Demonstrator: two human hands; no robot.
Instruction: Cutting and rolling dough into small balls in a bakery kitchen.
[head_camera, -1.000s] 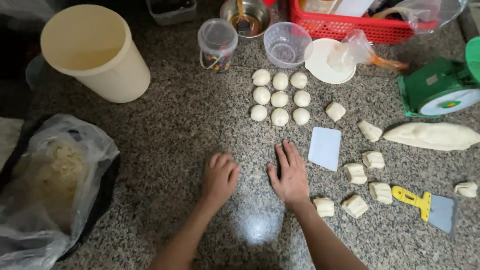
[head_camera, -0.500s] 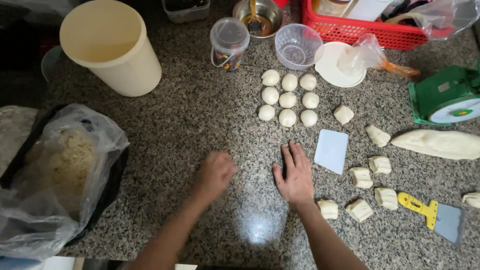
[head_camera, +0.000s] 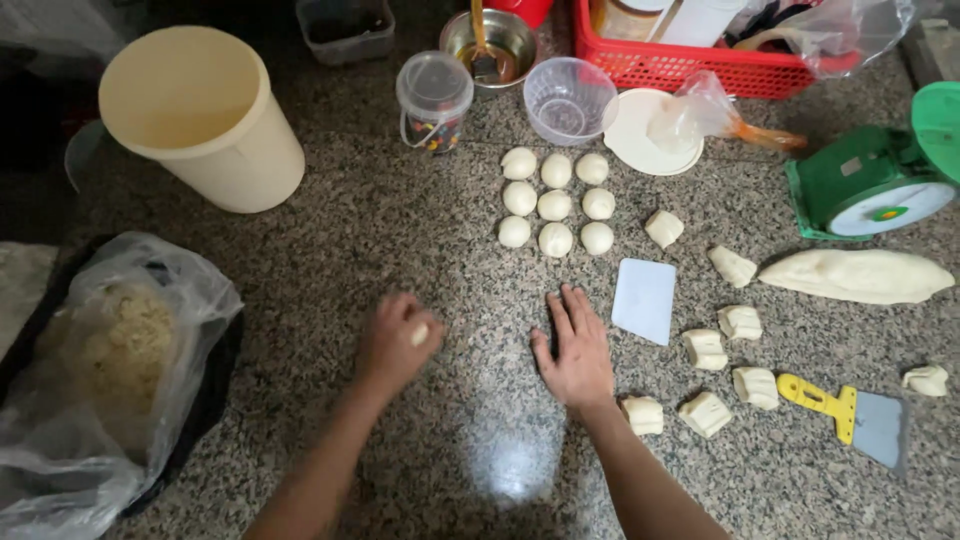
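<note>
Cupping a small piece of dough (head_camera: 419, 334) just left of the frame's centre, the left hand (head_camera: 398, 342) curls its grip loosely round it against the granite surface (head_camera: 330, 250), while the right hand (head_camera: 576, 348) lies flat and released beside a white scraper (head_camera: 645, 300). The dough looks soft, light and slightly sticky, best taken gently from above with curled fingers, like the nine finished balls (head_camera: 556, 200) higher up.

The left hand (head_camera: 400, 340) has curled around a dough piece (head_camera: 420, 334).
</note>
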